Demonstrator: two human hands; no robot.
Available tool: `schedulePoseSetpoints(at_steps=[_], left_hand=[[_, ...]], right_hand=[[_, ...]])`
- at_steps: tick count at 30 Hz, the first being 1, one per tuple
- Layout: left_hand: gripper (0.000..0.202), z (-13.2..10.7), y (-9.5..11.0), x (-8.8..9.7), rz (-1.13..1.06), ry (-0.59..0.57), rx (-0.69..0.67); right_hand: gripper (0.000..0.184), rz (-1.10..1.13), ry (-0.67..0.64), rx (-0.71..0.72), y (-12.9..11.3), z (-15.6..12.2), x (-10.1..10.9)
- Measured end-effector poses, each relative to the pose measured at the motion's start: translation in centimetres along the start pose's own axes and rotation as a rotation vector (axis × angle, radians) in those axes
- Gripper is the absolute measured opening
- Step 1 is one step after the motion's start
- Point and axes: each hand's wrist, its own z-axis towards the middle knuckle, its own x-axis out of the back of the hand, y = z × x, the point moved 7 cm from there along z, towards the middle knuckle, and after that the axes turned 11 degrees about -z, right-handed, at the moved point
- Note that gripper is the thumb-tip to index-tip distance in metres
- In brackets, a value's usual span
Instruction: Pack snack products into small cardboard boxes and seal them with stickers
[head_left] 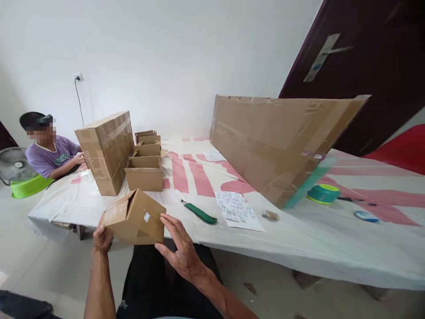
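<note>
I hold a small brown cardboard box (pixel 136 217) over my lap at the table's near edge. It is tilted, with a small white label on its facing side. My left hand (pixel 101 237) grips its lower left corner, fingers hidden behind the box. My right hand (pixel 181 250) rests against its right side, fingers spread and only lightly touching. A green-handled utility knife (pixel 199 213) lies on the cloth just right of the box. Beyond the knife lies a white sticker sheet (pixel 237 210).
A cloth-covered table (pixel 299 248) carries a taped carton stack (pixel 106 150), open small boxes (pixel 144 170), a long flat cardboard sheet (pixel 275 137), green tape rolls (pixel 323 193) and a blue roll (pixel 365 216). Another person (pixel 49 150) sits at the far left end beside a fan (pixel 13 166) and a green basin (pixel 29 186).
</note>
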Motion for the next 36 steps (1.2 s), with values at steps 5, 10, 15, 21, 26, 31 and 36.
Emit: schedulePoseSetpoints(at_steps=[5,10,15,21,26,31,36], left_hand=[[0.074,-0.2,-0.1,-0.5,-0.039,0.008,-0.004],[0.075,-0.1,-0.2,-1.4,-0.028,0.03,-0.006],[0.075,0.3,-0.5,-1.5,-0.014,0.033,0.011],[0.078,0.1,-0.7,-1.2,0.016,0.012,0.006],[0.077,0.0,-0.6,-1.5,0.039,-0.009,0.005],[0.077,-0.3,-0.1,-2.3,0.097,-0.006,-0.004],[0.077,-1.0,0.4,-5.3,0.213,-0.074,0.004]], right_hand=[[0.06,0.002,-0.015,-0.016,0.7,0.2,0.1],[0.06,0.005,-0.078,-0.117,3.1,0.2,-0.2],[0.058,0.027,-0.073,-0.164,4.0,0.4,-0.2],[0.049,0.061,-0.02,-0.166,3.1,1.0,-0.1],[0.047,0.086,-0.013,-0.187,3.0,1.0,-0.2],[0.045,0.126,-0.006,-0.219,3.6,0.8,-0.1],[0.044,0.193,-0.065,-0.327,6.7,-0.3,-0.4]])
